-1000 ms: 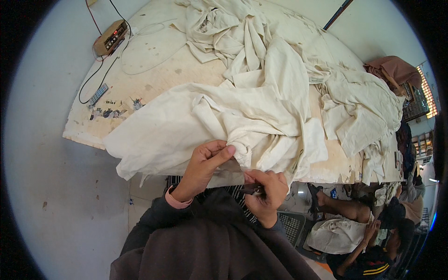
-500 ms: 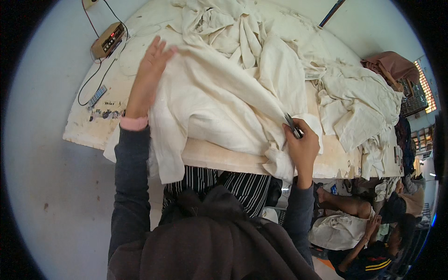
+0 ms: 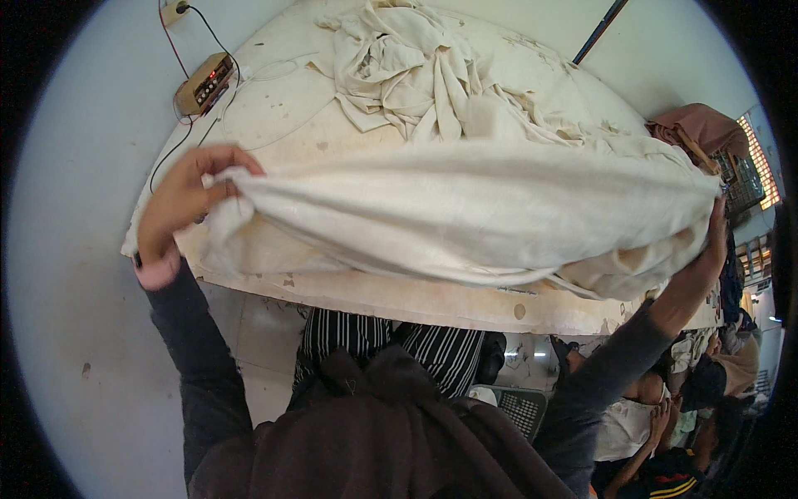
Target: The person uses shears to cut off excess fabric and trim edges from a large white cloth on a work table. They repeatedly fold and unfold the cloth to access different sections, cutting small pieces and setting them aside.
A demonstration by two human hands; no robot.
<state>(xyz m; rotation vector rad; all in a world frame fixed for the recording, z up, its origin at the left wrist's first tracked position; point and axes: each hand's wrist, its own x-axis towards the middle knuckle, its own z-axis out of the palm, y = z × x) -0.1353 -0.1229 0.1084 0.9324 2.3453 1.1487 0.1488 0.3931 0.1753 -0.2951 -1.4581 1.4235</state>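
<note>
A cream cloth (image 3: 465,200) is stretched wide above the table, blurred by motion. My left hand (image 3: 187,195) pinches one gathered corner between thumb and fingers. At the far right end, my right hand (image 3: 708,241) grips the opposite edge, its fingers partly hidden by fabric. The cloth sags in folds between both hands, and its lower edge hangs loosely. Below it, near the table's front edge, lies a thin greyish tool (image 3: 517,291), too small to make out.
More crumpled cream cloth (image 3: 407,66) lies on the pale table (image 3: 274,108). A brown box with red lights (image 3: 205,83) and cables stands at the far left. A brown fabric heap (image 3: 698,125) sits far right. Another person's arm (image 3: 640,449) shows at lower right.
Both hands have moved apart, lifting the cloth and stretching it sideways. My left hand, open before, now holds a corner. My right hand no longer shows the dark cutting tool and has moved far right.
</note>
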